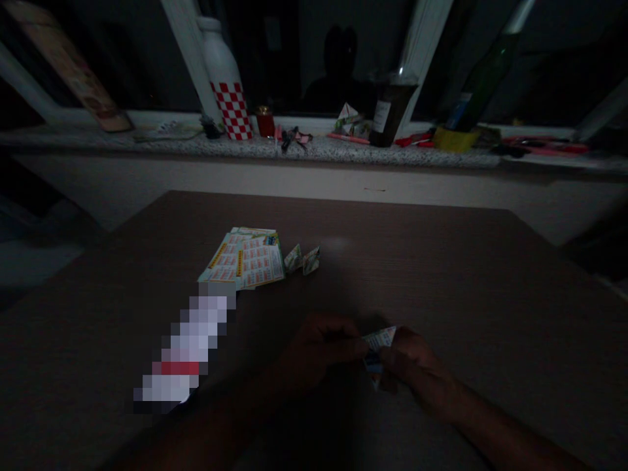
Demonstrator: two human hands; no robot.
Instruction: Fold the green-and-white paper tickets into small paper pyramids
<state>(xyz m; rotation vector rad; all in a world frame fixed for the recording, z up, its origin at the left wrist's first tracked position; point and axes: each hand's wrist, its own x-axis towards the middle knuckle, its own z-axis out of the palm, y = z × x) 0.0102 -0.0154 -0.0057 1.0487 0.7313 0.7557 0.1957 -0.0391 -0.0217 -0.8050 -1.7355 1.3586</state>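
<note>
In dim light both my hands meet over the near middle of a brown table (441, 261). My left hand (318, 347) and my right hand (409, 360) are closed in a pinch on a small folded piece of printed paper (379, 340) held between them. Farther back on the table lies a stack of printed paper sheets (248, 258), with two small folded paper pieces (304, 259) standing just to its right. A blurred-out white and red object (189, 347) lies to the left of my left hand.
Behind the table runs a speckled stone windowsill (318, 149). On it stand a white bottle with red checks (226, 78), a small red jar (265, 121), a dark bottle (390, 108), a green bottle (483, 72) and scattered small clutter.
</note>
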